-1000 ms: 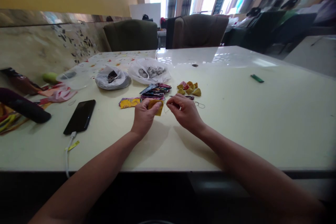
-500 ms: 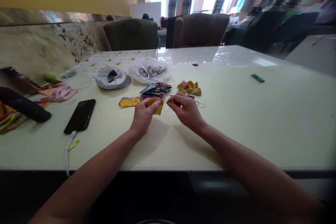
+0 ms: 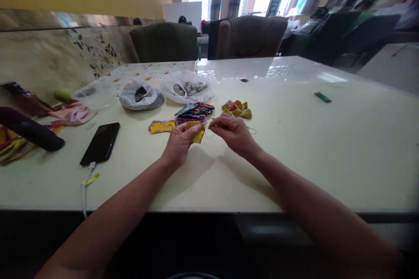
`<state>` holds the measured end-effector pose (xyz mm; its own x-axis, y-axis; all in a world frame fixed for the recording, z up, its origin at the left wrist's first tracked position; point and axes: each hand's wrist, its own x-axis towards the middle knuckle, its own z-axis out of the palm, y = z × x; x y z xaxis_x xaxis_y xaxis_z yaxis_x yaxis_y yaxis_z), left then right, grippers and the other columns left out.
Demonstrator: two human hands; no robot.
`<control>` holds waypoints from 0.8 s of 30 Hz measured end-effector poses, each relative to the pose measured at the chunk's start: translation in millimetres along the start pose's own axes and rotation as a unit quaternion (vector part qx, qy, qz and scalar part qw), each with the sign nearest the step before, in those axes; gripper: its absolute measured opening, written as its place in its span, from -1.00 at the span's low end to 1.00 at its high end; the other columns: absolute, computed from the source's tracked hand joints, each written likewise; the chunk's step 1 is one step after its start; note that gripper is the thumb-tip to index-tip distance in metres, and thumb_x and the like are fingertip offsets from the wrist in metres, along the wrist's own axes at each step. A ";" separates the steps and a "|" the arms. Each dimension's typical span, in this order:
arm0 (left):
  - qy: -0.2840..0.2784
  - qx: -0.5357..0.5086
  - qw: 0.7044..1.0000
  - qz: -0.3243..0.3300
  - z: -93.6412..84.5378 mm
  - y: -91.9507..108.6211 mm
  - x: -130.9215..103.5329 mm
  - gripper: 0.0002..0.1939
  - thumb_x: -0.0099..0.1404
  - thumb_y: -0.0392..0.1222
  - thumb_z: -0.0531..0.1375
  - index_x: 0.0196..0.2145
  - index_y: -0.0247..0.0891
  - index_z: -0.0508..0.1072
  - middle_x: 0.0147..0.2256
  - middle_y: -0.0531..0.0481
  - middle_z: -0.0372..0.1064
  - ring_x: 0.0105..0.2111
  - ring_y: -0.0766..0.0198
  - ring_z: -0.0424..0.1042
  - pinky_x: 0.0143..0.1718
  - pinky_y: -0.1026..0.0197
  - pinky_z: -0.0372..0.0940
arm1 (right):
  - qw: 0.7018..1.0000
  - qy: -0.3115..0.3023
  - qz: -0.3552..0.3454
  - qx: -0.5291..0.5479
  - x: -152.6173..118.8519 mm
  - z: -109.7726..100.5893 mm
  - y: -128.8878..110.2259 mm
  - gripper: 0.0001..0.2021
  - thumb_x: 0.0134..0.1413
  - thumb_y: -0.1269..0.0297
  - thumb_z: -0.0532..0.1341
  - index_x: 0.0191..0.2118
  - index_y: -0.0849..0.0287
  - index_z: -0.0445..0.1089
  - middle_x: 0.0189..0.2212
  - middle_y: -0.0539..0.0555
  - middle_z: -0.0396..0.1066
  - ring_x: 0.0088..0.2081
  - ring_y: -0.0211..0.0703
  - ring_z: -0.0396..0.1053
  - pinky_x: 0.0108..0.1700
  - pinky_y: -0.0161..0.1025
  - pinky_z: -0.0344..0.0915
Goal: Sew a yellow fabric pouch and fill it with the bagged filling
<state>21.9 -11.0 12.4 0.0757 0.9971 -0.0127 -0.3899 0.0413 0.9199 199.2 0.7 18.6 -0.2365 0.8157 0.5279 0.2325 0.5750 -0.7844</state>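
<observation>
"Cloth (image 3: 197,136), yellow: where is it?"
"Above the tabletop (image 3: 310,152), held in the grip of the left hand (image 3: 177,143); slack thread (image 3: 209,137) just beside it."
"And the right hand (image 3: 234,134)?"
"Grip narrow, fingertips together; anything between them is too small to tell."

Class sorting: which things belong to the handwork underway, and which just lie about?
Belonging, it seems:
square yellow cloth, in the left hand
thin thread, beside the right hand
multicoloured patterned fabric pile
small yellow wedge-shaped pieces

Lying about:
flat black phone
white charging cable
green oblong object
</observation>
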 end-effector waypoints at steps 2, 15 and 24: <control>-0.007 -0.007 1.000 -0.007 0.3 0.8 -0.1 -0.68 -0.04 -0.10 0.48 -0.33 -0.29 0.59 -0.36 -0.03 0.55 -0.41 0.34 0.44 -0.35 0.29 0.32 | 1.000 -0.010 0.008 0.020 1.1 -1.6 0.0 -0.92 0.12 0.28 0.30 -0.35 0.14 0.53 -0.40 0.01 0.39 -0.35 -0.22 0.29 -0.25 -0.22 0.26; -0.024 -0.036 0.998 -0.053 1.3 3.2 1.0 -0.71 -0.08 -0.15 0.51 -0.41 -0.26 0.57 -0.46 0.04 0.45 -0.48 0.39 0.36 -0.43 0.32 0.25 | 0.997 -0.028 0.012 0.068 2.5 -3.7 7.1 -0.88 0.11 0.21 0.33 -0.36 0.14 0.53 -0.41 -0.01 0.38 -0.36 -0.24 0.27 -0.24 -0.21 0.26; -0.036 -0.021 0.998 -0.056 -1.2 -8.0 2.3 -0.68 -0.08 -0.11 0.51 -0.39 -0.29 0.57 -0.42 0.02 0.48 -0.46 0.40 0.37 -0.41 0.33 0.24 | 0.999 -0.039 -0.007 0.031 1.2 1.6 6.9 -0.90 0.13 0.29 0.28 -0.38 0.16 0.49 -0.42 0.00 0.36 -0.35 -0.23 0.28 -0.24 -0.22 0.23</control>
<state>24.1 -8.9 4.6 0.1863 0.9789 -0.0840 -0.4141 0.1557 0.8968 199.0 5.6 13.3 -0.3123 0.7985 0.5147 0.1711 0.5802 -0.7963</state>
